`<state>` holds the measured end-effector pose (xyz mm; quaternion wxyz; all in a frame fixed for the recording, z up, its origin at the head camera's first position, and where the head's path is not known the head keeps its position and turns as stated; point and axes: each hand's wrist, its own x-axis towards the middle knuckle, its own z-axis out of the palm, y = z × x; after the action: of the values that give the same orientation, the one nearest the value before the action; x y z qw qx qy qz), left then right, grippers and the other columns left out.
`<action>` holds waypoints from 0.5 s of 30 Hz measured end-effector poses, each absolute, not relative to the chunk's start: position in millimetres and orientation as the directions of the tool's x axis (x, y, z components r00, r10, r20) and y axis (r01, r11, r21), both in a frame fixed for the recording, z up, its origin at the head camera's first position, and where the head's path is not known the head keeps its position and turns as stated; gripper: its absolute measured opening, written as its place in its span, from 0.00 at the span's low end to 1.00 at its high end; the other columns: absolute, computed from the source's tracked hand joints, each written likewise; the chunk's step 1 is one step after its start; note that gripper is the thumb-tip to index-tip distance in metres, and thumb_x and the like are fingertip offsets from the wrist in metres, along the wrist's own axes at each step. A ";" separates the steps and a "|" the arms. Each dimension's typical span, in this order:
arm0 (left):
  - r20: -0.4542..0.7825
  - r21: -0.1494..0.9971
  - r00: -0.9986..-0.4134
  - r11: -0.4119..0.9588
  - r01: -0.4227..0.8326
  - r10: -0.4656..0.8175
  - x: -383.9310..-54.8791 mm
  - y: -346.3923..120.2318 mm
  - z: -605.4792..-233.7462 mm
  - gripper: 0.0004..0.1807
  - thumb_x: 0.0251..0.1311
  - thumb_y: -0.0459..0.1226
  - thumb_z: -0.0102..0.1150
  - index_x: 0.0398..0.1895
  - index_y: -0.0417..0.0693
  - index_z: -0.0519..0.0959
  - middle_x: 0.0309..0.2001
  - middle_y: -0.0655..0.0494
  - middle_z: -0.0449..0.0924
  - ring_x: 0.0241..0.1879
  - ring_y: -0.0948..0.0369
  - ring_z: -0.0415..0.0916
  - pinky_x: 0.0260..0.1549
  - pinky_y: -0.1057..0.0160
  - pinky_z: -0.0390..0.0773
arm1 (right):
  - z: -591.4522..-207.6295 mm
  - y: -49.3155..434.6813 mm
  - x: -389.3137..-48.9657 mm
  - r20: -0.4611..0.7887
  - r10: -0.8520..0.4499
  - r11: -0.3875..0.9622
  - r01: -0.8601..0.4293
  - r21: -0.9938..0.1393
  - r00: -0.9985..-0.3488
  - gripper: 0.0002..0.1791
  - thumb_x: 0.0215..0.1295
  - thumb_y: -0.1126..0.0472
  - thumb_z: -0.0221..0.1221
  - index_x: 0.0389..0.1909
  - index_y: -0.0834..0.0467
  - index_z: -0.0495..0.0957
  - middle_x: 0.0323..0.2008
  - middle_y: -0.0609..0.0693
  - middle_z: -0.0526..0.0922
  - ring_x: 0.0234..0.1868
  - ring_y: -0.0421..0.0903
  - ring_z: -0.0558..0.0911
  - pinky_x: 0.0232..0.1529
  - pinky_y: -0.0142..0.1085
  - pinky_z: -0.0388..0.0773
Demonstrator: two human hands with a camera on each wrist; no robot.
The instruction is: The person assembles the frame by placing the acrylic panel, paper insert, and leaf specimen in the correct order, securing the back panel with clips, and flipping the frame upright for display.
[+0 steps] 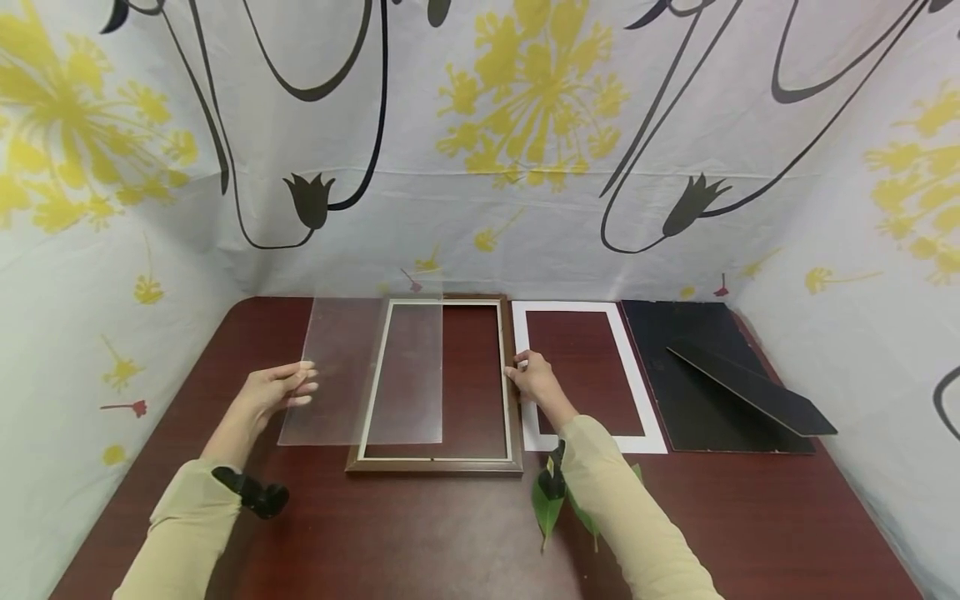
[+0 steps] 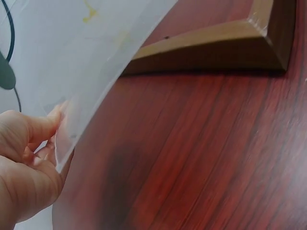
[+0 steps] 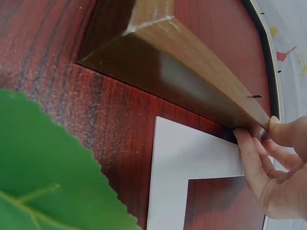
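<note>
Red bench [image 1: 360, 533]: your left hand [image 1: 273, 390] pinches a sheet [image 1: 341, 375], not yet in the frame [image 1: 435, 465] your right hand [image 1: 538, 379] grips; mat [image 1: 633, 375], board [image 1: 701, 425] loose at three o'clock

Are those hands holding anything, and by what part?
Yes: the left hand pinches the clear sheet by its left edge; the right hand grips the brown frame by its right side.

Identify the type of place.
Likely a screened-off tabletop work booth: white, yellow-flowered sheeting on three sides, a reddish-brown wood-grain table, and a brown rectangular picture frame on it.
</note>
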<state>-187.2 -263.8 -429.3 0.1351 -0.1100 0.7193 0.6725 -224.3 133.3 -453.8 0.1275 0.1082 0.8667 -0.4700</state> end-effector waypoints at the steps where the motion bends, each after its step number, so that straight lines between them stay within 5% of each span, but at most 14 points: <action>1: -0.342 0.938 -0.939 0.067 -0.339 0.035 -187.5 -261.1 -430.2 0.30 0.65 0.33 0.48 0.66 0.30 0.53 0.28 0.75 0.78 0.29 0.75 0.80 0.33 0.71 0.83 | -454.1 133.4 -224.3 -0.322 0.068 0.535 0.307 -0.787 -0.944 0.19 0.64 0.61 0.55 0.53 0.65 0.68 0.52 0.67 0.73 0.45 0.56 0.79 0.26 0.37 0.84; 15: -0.306 0.950 -0.936 0.003 -0.311 0.175 -190.4 -227.1 -443.3 0.29 0.64 0.29 0.46 0.64 0.21 0.50 0.37 0.60 0.82 0.30 0.71 0.81 0.35 0.68 0.83 | -455.5 133.7 -223.4 -0.309 0.072 0.543 0.297 -0.785 -0.948 0.20 0.64 0.60 0.55 0.54 0.65 0.69 0.52 0.66 0.74 0.45 0.56 0.80 0.26 0.37 0.83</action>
<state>-190.4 -227.1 -443.3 0.1723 -0.0495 0.6870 0.7042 -223.4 133.7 -455.5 0.1208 0.1062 0.8700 -0.4661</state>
